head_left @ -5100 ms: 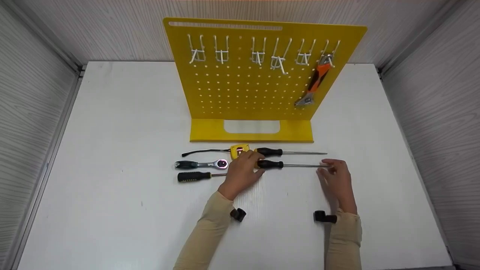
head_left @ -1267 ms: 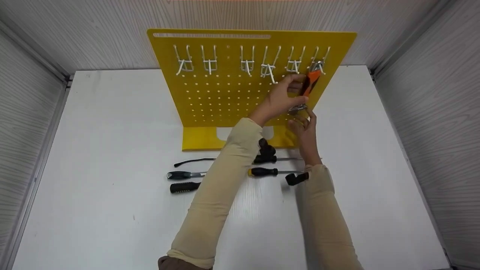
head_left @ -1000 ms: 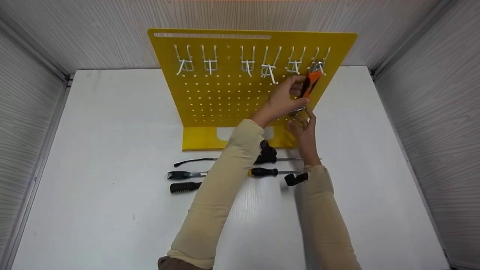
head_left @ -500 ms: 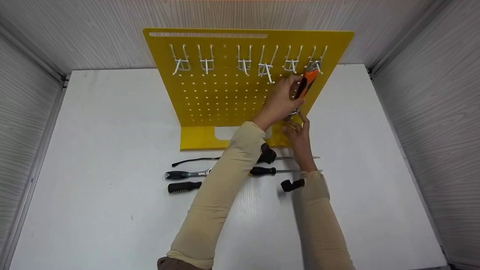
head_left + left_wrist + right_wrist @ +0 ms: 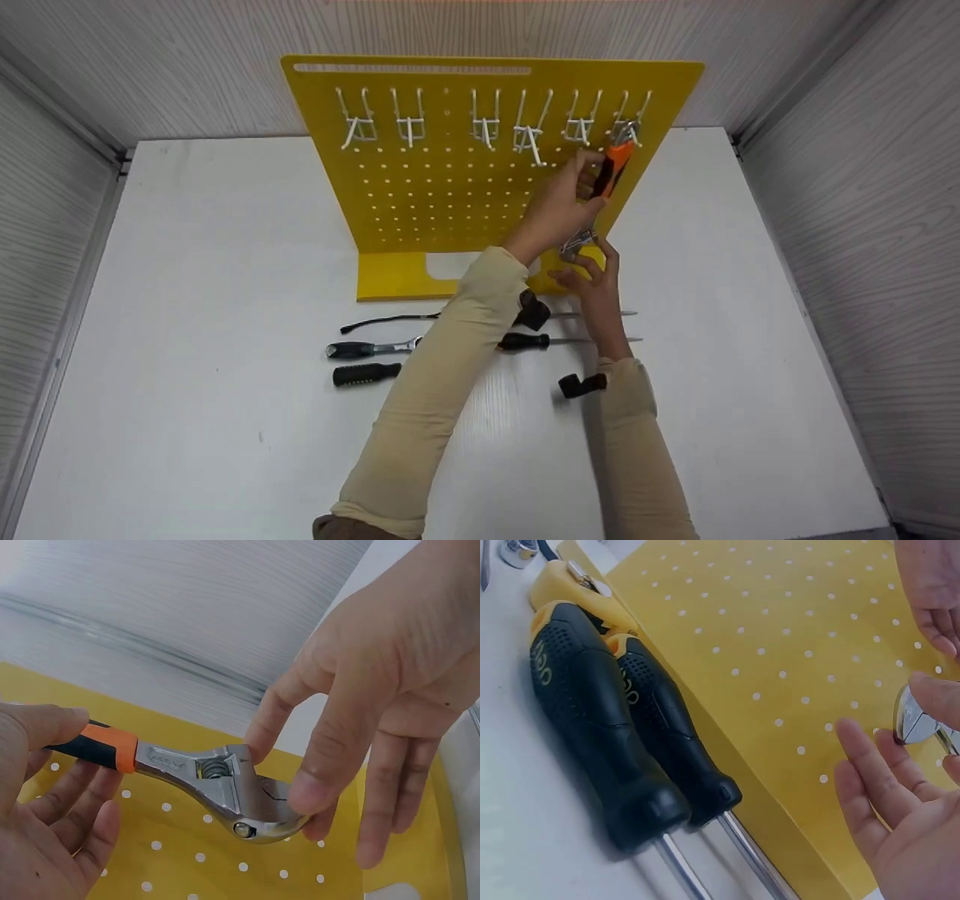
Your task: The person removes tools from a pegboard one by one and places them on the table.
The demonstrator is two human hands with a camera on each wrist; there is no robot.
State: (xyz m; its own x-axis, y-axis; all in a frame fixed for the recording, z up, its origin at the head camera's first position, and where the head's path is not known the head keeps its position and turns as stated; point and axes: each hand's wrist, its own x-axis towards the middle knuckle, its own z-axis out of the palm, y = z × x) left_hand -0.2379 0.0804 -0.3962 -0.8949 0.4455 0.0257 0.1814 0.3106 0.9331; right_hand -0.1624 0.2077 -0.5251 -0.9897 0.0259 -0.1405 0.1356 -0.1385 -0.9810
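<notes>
An adjustable wrench (image 5: 617, 159) with an orange and black handle hangs by its upper end at the rightmost hook of the yellow pegboard (image 5: 442, 187). My left hand (image 5: 556, 211) grips its handle, thumb on one side and fingers on the other. Below it, my right hand (image 5: 600, 296) pinches the wrench's steel head between thumb and fingers. In the left wrist view the wrench (image 5: 259, 802) shows its adjusting screw, and the right hand's (image 5: 375, 682) other fingers stay spread. The right wrist view shows only part of the wrench head (image 5: 915, 716).
On the white table (image 5: 225, 412), before the board, lie a screwdriver (image 5: 525, 342), a second screwdriver (image 5: 664, 697), a ratchet wrench (image 5: 352, 350), a black-handled tool (image 5: 366, 374) and a yellow tape measure (image 5: 585, 592). White hooks (image 5: 486, 131) line the board's top.
Both hands have gone from the screwdriver area up to the wrench. Over the last second, its lower head has swung down and away from the board, with the right hand following.
</notes>
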